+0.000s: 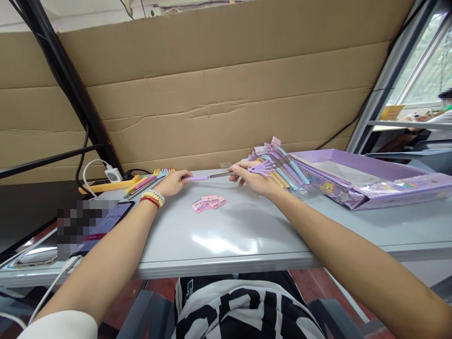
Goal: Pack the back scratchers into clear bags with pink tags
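Note:
My left hand (173, 182) is closed on the purple handle (198, 178) of a thin tool. Toward the right, my right hand (252, 178) pinches a silver rod (221, 174), which has a purple hand-shaped head (263, 168) beside my fingers. Rod and handle lie nearly in one line, their ends very close; whether they touch is hard to tell. Several small pink cards (209, 203) overlap on the grey table (226, 235) in front. Behind my left hand is a bunch of coloured sticks (146, 182) with fork-like heads. Wrapped sticks with pink tags (287, 167) lie beyond my right hand.
An open purple box (353, 188) stands on the table's right side. At the left are a tablet (106, 226), a white charger (113, 174) with cables and a yellow object (106, 187). Cardboard (229, 94) rises behind the table. A person (439, 117) shows at the far right.

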